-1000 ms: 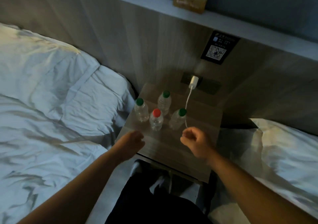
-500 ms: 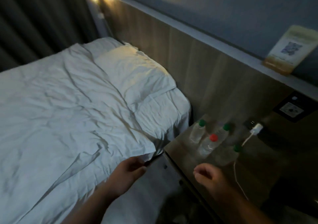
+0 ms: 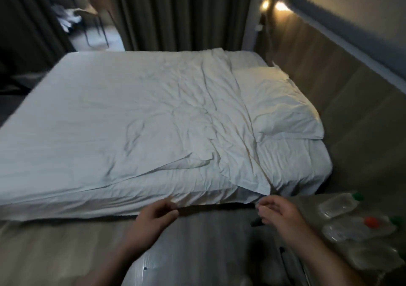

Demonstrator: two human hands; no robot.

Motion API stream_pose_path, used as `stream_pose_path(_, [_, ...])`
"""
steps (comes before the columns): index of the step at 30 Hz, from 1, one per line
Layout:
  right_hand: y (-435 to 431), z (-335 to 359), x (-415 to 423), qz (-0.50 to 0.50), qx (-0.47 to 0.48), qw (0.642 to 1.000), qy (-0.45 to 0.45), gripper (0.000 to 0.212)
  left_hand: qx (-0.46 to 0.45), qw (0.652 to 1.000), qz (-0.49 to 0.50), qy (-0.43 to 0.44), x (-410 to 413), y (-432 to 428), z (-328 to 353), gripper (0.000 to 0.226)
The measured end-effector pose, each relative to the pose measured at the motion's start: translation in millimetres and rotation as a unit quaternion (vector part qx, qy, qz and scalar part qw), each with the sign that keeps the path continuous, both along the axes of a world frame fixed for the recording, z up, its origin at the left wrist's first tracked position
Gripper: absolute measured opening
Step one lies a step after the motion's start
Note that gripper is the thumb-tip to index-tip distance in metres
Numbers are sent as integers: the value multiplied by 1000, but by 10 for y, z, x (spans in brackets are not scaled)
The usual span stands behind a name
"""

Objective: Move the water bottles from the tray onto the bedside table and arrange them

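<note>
Both hands empty, bottles grouped on the desk right of the bed.

Nearest me, my left hand [image 3: 157,216] and right hand [image 3: 279,212] hover at the bed's [image 3: 131,121] near edge, fingers loosely curled, grasping nothing. Right of the bed, blurred water bottles [image 3: 339,205] stand close together on the desk [image 3: 307,202]. On the bed's right end lies a pillow [image 3: 276,103]; beyond the bed hang curtains [image 3: 180,13].

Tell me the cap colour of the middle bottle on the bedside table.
Red cap, blurred, seen in the head view.
</note>
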State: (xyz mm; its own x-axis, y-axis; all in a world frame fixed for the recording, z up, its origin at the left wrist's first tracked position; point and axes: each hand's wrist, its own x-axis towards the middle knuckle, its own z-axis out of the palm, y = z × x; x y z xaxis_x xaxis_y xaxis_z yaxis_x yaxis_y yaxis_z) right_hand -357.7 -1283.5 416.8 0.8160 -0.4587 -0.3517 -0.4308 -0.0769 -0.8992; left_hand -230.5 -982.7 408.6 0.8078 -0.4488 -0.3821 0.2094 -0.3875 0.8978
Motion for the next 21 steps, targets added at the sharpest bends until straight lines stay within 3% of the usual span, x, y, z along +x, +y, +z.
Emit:
stream_pose_path(5, [353,44,451,105,-31,994,7,17,-29,988,148,24,-216,632,42,43])
stream_pose_path(8, [484,56,803,160,-45,986,-1,15,-42,970,236,37,-313,720,40,34])
stream_pose_path(15, [606,122,1613,311,-39,949,-35,19,-38,941,336,15,-214,499,189,25])
stream_pose_path(21, [400,80,2131,397,-26,917,-20,12,-22,901,434,-5,-249,261,265,47])
